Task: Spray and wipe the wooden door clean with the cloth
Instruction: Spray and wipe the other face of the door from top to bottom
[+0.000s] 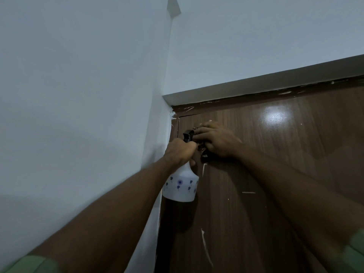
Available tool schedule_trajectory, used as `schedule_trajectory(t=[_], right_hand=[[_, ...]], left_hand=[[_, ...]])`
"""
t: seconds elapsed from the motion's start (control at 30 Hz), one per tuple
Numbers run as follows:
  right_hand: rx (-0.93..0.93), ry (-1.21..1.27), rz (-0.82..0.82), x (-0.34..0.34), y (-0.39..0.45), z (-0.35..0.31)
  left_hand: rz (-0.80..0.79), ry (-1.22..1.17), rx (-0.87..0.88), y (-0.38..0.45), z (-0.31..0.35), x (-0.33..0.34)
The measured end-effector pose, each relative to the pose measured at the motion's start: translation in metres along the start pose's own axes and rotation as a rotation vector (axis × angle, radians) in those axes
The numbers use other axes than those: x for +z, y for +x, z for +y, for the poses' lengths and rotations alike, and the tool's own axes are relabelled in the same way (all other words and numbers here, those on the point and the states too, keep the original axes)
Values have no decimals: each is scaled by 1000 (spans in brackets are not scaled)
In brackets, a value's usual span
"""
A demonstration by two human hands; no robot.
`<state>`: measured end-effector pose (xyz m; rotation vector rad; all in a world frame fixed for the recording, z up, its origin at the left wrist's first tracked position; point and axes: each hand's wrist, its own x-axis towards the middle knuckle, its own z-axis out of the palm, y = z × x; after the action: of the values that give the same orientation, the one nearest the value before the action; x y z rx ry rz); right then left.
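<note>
The left hand [180,152] is curled tight round the neck of a white spray bottle [181,186], fingers wrapped just under its black trigger head [188,135]; the bottle hangs upright below the fist, its rounded body printed with small blue flowers, close in front of the door's left edge; the right hand [218,139] lies flat with fingers spread, pressing a dark patterned cloth [203,152] against the wooden door [275,154] near its upper left corner, just beside the spray head; only a crumpled edge of the cloth shows under the palm and between the two hands; the door is brown, glossy, with a bright patch of reflected light up to the right and pale scratches and paint flecks down its face and along its top frame; a white wall [78,95] fills the left side and runs above the doorway; green sleeves [29,265] show at both lower corners.
</note>
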<state>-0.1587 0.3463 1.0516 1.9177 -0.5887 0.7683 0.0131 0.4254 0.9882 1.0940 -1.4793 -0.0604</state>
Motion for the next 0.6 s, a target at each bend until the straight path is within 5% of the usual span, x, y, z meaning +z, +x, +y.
schedule_trajectory(t=[0.17,0.37,0.53,0.6], right_hand=[[282,-152,150,-3,46,-13],[-34,-68,-4,16,19,-16],[261,-205,174,14,57,-22],[191,-145,123,22,62,-35]], left_hand=[[73,-32,-55,3,-1,-12],[142,-107,-64,7,-14,-31],[81,-102,-43,4,-15,-33],[65,-127,-57,2,-15,-34]])
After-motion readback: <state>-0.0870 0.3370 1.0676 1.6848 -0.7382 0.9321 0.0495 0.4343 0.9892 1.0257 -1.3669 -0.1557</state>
